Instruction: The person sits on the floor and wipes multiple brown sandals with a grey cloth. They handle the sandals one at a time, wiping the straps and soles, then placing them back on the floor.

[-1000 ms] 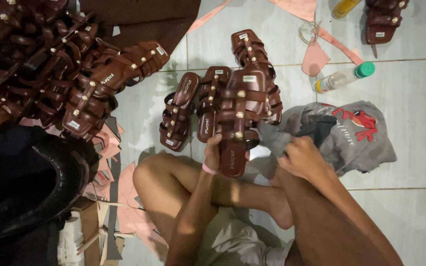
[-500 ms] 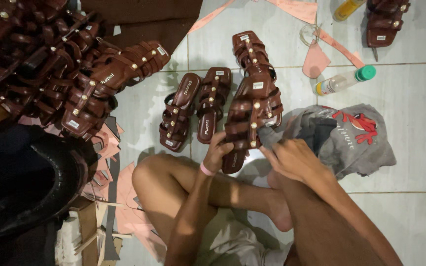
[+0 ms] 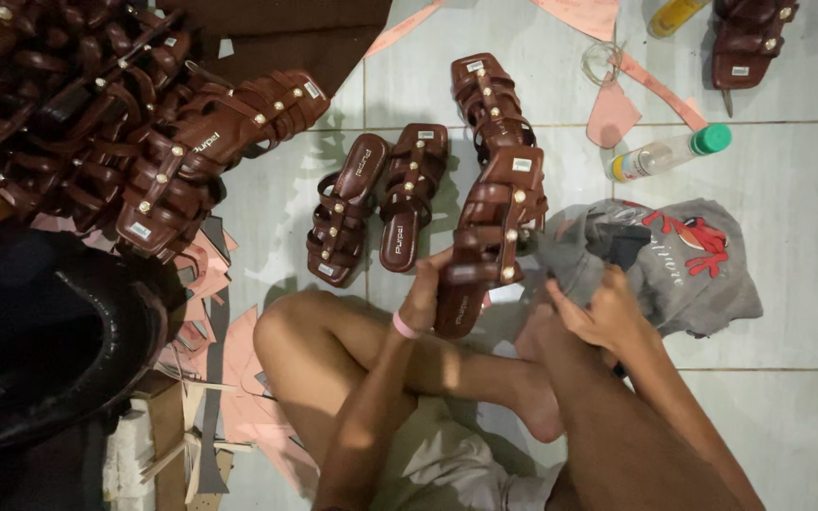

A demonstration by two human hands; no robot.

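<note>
Far left: heap of brown strappy sandals [image 3: 125,123] with gold studs, small pale rectangular labels on the straps and insoles. Below it a dark round tub [image 3: 49,350], then pink offcuts [image 3: 229,369] and cardboard strips on the tiled floor [image 3: 807,416].

Centre-left: pair of brown sandals [image 3: 371,203] lying flat on the floor, soles down, pale lettering on each insole.

Centre: left hand [image 3: 425,293] closed around the heel end of a brown studded sandal [image 3: 489,241], grip firm, toe end pointing away from the person, sandal lifted just above the bent knee. Small pale square label on one upper strap. Pink band on the left wrist. Another sandal [image 3: 481,95] lies on the floor just beyond it.

Right of centre: right hand [image 3: 598,312] resting on a grey cloth [image 3: 702,274] with a red print, fingers curled; can't tell whether it's actually holding anything.

Right: clear bottle with green cap [image 3: 669,151] lying on its side, yellow-and-white label band. Pink strips [image 3: 617,104] beside it. Top right: another brown sandal [image 3: 750,43], a yellow bottle [image 3: 674,14] near it.
</note>
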